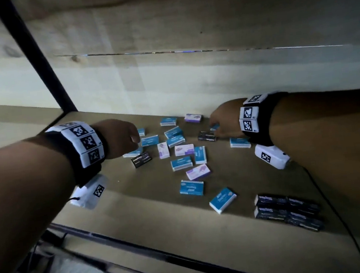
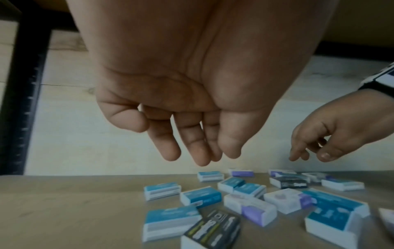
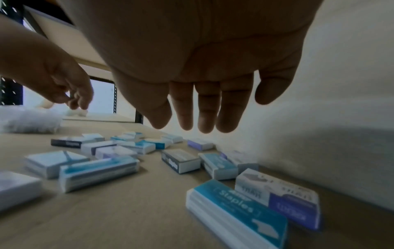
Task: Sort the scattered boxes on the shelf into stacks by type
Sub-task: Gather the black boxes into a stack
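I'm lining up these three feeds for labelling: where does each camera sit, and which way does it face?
Head: worn on the head, looking forward and down at the brown shelf board; shows both forearms, left hand and right hand.
Left wrist: under the left wrist, looking along the open left hand at the scattered small cardboard staple boxes.
Right wrist: under the right wrist, along the open right hand.
Shared: each wrist view also shows the other hand and the boxes.

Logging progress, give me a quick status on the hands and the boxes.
Both hands open, empty: left hand, right hand above the scattered boxes. Black boxes grouped at front right. Blue, purple, two black unsorted. Nothing obstructing.
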